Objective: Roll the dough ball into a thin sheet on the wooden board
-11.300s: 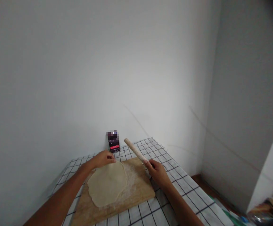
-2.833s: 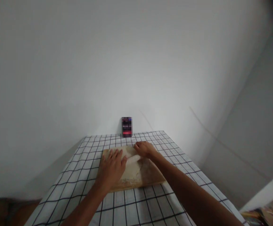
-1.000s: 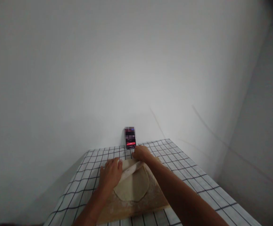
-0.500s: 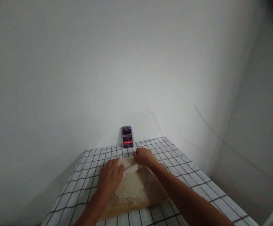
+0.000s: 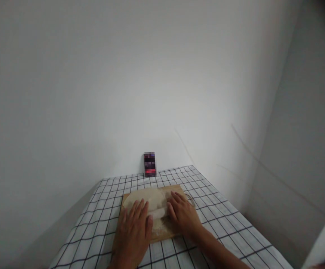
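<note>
Both hands pulled back toward near edge of cutting board (image 5: 179, 188) since half a second ago; rolling pin (image 5: 158, 213) now rolled to near side of dough (image 5: 145, 200). Left hand (image 5: 134, 231) and right hand (image 5: 183, 215) flat, fingers spread, palms pressing pin ends, not gripping. Pin's long axis runs left-right between hands; dough lies beyond it, toward phone (image 5: 149, 164) at wall. Pin mostly hidden under palms, blurred. Checked cloth (image 5: 95, 228) beneath.

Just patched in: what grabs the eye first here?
Two bare hands, left hand and right hand, press flat on a pale wooden rolling pin over a thin round dough sheet on a wooden board. Behind, a small dark phone leans against the white wall.
</note>
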A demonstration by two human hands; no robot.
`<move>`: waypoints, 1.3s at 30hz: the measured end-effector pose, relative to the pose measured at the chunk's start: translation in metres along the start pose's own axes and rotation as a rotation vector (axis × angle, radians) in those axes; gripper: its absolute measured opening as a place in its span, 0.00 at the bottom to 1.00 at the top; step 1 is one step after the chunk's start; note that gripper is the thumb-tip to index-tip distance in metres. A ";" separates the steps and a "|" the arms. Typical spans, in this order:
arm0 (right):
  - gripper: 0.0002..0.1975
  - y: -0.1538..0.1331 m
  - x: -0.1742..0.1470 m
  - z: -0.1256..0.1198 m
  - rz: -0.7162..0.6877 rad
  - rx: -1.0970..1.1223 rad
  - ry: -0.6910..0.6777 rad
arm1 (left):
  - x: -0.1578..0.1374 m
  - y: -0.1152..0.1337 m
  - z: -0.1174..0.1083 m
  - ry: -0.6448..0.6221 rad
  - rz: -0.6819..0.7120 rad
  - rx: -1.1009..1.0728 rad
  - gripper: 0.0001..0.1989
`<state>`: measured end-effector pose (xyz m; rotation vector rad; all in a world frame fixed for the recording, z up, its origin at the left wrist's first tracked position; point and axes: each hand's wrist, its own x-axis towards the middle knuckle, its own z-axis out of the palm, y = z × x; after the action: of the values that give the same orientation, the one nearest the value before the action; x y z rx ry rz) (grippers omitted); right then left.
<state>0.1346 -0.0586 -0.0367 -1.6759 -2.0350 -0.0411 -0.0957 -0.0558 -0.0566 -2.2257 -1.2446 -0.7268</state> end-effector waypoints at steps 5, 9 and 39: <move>0.23 0.001 0.006 -0.003 -0.029 -0.019 -0.037 | 0.000 0.001 -0.006 -0.052 -0.023 -0.032 0.24; 0.24 -0.002 0.049 -0.006 0.010 -0.039 -0.126 | 0.019 -0.002 -0.001 -0.138 -0.098 -0.078 0.21; 0.18 0.006 0.182 0.050 0.175 -0.087 -0.290 | 0.107 -0.085 0.054 -0.456 -0.330 -0.087 0.17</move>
<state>0.1012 0.1251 -0.0110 -2.0076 -2.1062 0.1865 -0.1107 0.0843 -0.0134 -2.3647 -1.8634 -0.3987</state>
